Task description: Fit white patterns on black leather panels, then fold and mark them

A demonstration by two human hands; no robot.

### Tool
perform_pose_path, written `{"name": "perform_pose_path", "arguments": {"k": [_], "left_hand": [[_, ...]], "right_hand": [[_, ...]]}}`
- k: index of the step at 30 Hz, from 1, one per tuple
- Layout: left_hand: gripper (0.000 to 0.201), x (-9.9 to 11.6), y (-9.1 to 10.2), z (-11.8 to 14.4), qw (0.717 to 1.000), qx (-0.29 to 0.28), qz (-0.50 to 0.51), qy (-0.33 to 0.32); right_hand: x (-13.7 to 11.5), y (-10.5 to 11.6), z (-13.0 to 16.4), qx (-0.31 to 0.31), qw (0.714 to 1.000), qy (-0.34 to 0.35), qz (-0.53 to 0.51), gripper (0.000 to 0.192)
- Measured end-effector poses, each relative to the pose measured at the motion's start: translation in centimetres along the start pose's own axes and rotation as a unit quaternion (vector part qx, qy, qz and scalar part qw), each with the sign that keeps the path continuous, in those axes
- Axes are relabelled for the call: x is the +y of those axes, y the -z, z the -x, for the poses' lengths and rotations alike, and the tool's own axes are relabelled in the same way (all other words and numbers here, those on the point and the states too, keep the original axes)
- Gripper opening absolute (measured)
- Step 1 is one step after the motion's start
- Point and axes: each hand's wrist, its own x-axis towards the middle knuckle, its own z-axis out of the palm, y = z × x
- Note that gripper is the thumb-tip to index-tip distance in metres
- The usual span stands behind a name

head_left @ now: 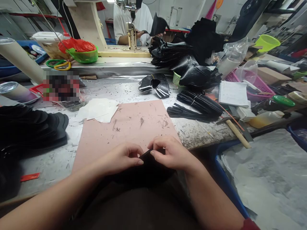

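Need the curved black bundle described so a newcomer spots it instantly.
From the person's right hand, look ahead across the pink board on the workbench. Just beyond the right part of its far edge lies the curved black bundle. Its horseshoe shape and white-striped ends distinguish it from the black strips to its right.

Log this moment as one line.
left hand: gripping thin black flexible piece | right hand: gripping same piece's edge | beyond hands: flat pink rectangular mat

Near, two hands [168, 151], one black piece [145, 171], one pink board [134, 127]; right, one notebook [233, 93], one hammer [238, 133].
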Motion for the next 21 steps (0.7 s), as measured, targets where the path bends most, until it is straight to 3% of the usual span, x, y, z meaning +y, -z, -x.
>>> {"name": "perform_pose_path", "arguments": {"k": [6, 13, 16, 21], "left_hand": [[0.020, 0.1, -0.3, -0.3, 1.000, 0.005, 0.001, -0.004], [0.030, 1.1, 0.3, -0.2, 0.996, -0.011, -0.082, -0.021], [0.019, 1.4, 0.5, -0.5, 0.998, -0.023, -0.060, -0.027], [0.018, 1.2, 0.2, -0.8, 1.000, 0.019, -0.020, -0.001]], "right_hand": [[0.1, -0.1, 0.1, 0.002, 1.000, 0.001, 0.023, 0.017], [-0.2, -0.2, 0.2, 0.010, 0.998, -0.001, 0.058, 0.013], [-0.5, -0.2, 0.3, 0.007, 0.998, 0.005, 0.067, 0.011], [-0.4, 0.5, 0.5, 0.024, 0.998, 0.018, 0.061, 0.010]]}}
